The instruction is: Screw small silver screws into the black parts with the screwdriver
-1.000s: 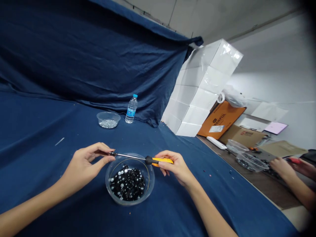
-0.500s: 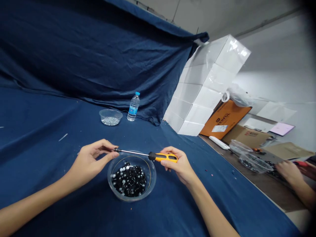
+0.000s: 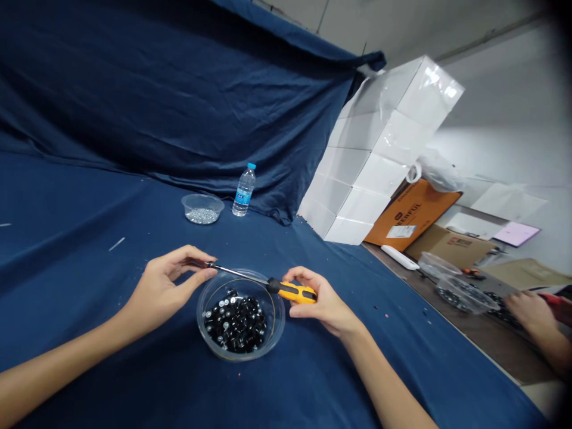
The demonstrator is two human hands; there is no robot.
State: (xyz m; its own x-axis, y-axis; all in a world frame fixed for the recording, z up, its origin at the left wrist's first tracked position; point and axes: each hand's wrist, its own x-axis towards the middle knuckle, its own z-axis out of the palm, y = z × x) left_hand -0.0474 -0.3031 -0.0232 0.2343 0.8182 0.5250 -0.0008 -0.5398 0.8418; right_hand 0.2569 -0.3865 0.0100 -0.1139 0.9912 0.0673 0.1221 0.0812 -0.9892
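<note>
Well, left hand (image 3: 166, 281) pinches a black piece (image 3: 210, 264) — right hand (image 3: 325, 302) grips a screwdriver (image 3: 292, 291).

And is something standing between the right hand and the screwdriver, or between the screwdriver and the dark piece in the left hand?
Nothing visible does. The right hand holds the screwdriver, whose shaft runs uncovered to the dark piece in the left hand. The bowl sits below, not between.
</note>
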